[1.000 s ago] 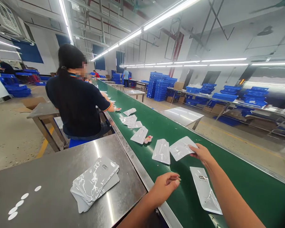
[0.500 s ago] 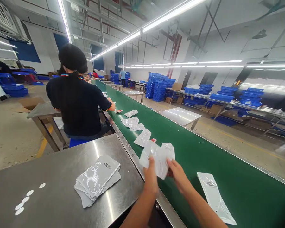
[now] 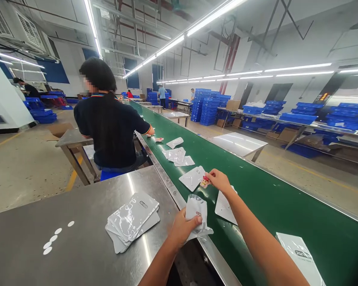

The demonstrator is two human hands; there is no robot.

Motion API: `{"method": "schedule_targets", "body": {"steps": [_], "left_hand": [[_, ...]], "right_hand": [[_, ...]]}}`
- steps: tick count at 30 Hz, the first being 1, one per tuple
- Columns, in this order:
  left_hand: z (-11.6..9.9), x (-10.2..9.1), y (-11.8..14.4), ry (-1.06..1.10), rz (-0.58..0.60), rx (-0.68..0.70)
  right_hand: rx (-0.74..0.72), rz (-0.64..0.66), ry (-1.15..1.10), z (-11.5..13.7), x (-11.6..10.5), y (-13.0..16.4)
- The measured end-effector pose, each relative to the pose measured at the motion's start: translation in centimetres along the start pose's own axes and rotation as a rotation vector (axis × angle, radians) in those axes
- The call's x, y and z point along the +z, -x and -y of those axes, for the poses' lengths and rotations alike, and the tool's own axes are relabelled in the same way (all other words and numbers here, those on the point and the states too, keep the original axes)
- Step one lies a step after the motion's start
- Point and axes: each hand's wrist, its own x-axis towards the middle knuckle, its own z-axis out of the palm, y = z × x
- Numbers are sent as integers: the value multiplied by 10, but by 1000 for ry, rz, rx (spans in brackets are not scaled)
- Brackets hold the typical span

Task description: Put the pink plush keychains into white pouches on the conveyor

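My left hand (image 3: 183, 228) grips a clear plastic pouch (image 3: 197, 210) upright over the belt's near rail. My right hand (image 3: 218, 180) reaches onto the green conveyor belt (image 3: 256, 198) and pinches a small red and cream toy figure (image 3: 204, 182). That figure lies beside a flat pouch (image 3: 191, 177) on the belt. Another flat pouch (image 3: 225, 206) rests on the belt under my right forearm. A stack of pouches (image 3: 133, 220) sits on the steel table (image 3: 77, 222) to my left.
A person in a dark shirt (image 3: 110, 127) sits further up the belt, with a hand near more pouches (image 3: 177, 153). One printed pouch (image 3: 301, 256) lies at the belt's near right. White round stickers (image 3: 55, 238) dot the table. Blue crates (image 3: 209, 107) stand beyond.
A second ago my right hand touched a pouch on the belt. Both hands then lifted a pouch together. Now the left holds it alone and the right has reached out to the toy figure.
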Motion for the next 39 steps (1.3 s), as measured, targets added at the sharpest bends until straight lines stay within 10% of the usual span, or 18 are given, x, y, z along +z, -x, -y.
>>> {"method": "schedule_targets", "body": {"steps": [9,17,24,29,34,39], "left_hand": [[-8,13,16,-389,40,57],[-10,27,25,-275,173,24],[-18,52,25,-464,209,157],[-24,46,19,-313,257,136],[-8,-1,-2,-251,-57,139],[14,-22,-11,-238,-189,146]], "right_hand": [[-290,117,-135,34,-48,123],[-493,158,174,16,-41,146],[-574,469,414,19,-52,171],[-350,394,291,0,-68,131],[-111,189,729,-27,-83,54],[-322,-31,1042,1,-33,8]]}}
